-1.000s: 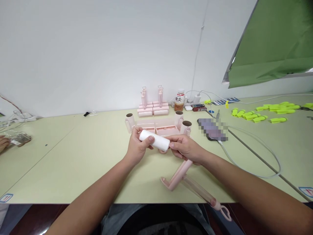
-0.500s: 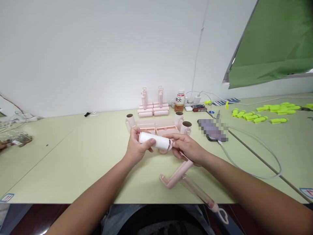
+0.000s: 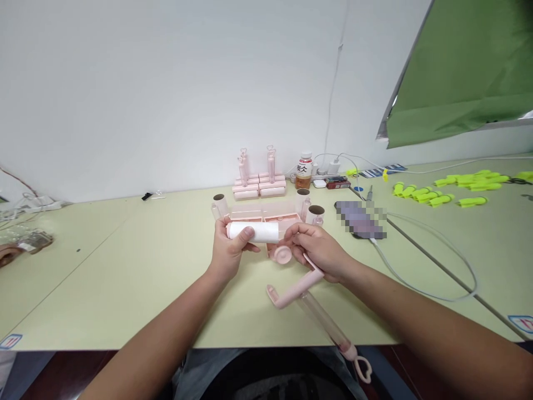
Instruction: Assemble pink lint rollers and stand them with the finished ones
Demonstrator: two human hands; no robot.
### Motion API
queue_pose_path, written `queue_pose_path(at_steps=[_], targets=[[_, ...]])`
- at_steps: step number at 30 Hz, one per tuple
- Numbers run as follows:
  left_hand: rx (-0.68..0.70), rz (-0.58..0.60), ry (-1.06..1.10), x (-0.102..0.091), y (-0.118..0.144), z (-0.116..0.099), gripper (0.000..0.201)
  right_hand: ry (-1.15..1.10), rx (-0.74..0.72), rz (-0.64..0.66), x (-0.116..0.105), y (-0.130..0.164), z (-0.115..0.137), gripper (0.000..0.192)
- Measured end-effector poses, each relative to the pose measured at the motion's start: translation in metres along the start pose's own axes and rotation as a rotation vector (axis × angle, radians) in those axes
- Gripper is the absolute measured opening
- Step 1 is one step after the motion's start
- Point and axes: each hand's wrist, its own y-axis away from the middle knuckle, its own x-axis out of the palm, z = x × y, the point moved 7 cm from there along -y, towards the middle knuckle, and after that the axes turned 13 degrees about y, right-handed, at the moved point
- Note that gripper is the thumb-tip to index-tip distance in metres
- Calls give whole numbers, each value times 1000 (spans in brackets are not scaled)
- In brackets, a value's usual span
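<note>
My left hand (image 3: 229, 244) is wrapped round a white lint roll (image 3: 260, 231), which lies nearly level, with the thumb on top. My right hand (image 3: 318, 250) is closed on the end of a pink lint roller handle (image 3: 298, 289); its fingertips are near the roll's right end. What else those fingertips pinch, if anything, I cannot make out. The handle's clear grip (image 3: 327, 322) slants towards me and ends in a heart-shaped pink ring (image 3: 363, 369) over the table edge. A round pink part (image 3: 283, 254) lies behind, between my hands.
Open pink boxes (image 3: 287, 219) lie beyond my hands, with rolls (image 3: 315, 214) standing beside them. Assembled pink pieces (image 3: 271, 189) and a drink bottle (image 3: 304, 171) are by the wall. At right are a cabled phone (image 3: 360, 219) and yellow-green parts (image 3: 428, 195). Another person's hand (image 3: 9, 254) shows at far left.
The lint roll has shifted left and turned closer to level, its right end drawing away from my right fingers. The round pink part shows more fully. Another person's hand has appeared at far left.
</note>
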Motion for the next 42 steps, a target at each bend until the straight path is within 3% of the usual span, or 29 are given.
queue_pose_path(at_steps=[7,13,21,25,29,36,39,42], targets=[[49,-63,-13,3,5,5,61,54,15,-32,5,2,-1,9],[0,2,-44,8,8,10,62,15,-62,126,15,8,6,27],[-95,88,-116,9,3,4,53,33,-120,88,9,0,1,39],[-195,110,-364,-1,-3,-8,44,-11,-126,13,2,0,5,42],[-304,361,-704,-4,2,4,32,-89,-109,52,1,2,8,43],[-104,504,-1341,0,14,14,20,-193,-58,285,5,8,8,39],[-52,585,-1579,11,20,6,22,-169,-43,259,-3,5,2,40],[31,743,-1573,36,34,8,29,-119,-58,161,-16,2,-2,41]])
